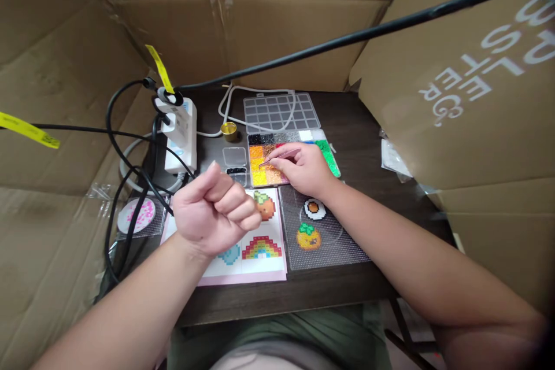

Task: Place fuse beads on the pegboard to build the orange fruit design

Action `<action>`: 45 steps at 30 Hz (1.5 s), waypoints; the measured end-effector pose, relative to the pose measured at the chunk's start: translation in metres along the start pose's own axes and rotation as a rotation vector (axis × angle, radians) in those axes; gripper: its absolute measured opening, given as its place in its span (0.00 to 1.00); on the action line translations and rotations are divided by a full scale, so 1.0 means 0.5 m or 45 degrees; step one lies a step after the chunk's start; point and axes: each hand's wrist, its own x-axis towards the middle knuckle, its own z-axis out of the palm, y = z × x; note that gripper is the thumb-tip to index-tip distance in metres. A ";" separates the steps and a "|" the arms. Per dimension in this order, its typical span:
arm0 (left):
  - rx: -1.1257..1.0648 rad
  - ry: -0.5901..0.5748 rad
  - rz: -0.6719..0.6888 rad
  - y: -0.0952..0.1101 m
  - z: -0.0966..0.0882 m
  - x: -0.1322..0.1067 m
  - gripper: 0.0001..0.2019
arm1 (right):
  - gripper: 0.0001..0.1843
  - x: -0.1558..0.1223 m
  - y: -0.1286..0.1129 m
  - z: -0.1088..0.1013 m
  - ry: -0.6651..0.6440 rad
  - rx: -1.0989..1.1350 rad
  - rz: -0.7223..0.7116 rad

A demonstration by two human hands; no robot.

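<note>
My right hand (306, 169) is closed on thin tweezers (280, 156), whose tip reaches into the orange and yellow compartments of a bead box (265, 167). My left hand (214, 210) hovers above a pink-edged pattern sheet (260, 254) as a closed fist; nothing shows inside it. A clear pegboard (338, 248) lies right of the sheet with a bead egg (314, 208) and an orange bead fruit (308, 237) on it.
A white power strip (181, 136) with black cables sits at the left. Also there: the box's open lid (277, 111), a small gold tin (229, 131) and a round pink bead piece (136, 215). Cardboard walls surround the dark table (359, 144). A black rod crosses overhead.
</note>
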 end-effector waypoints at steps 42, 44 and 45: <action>0.154 0.168 0.158 0.011 -0.005 0.006 0.31 | 0.04 0.002 0.006 0.006 0.138 -0.028 -0.039; 0.137 0.195 0.147 0.011 -0.005 0.006 0.31 | 0.04 0.002 0.006 0.007 0.137 -0.034 -0.035; 0.125 0.222 0.146 0.011 -0.005 0.006 0.31 | 0.04 0.002 0.007 0.007 0.137 -0.037 -0.030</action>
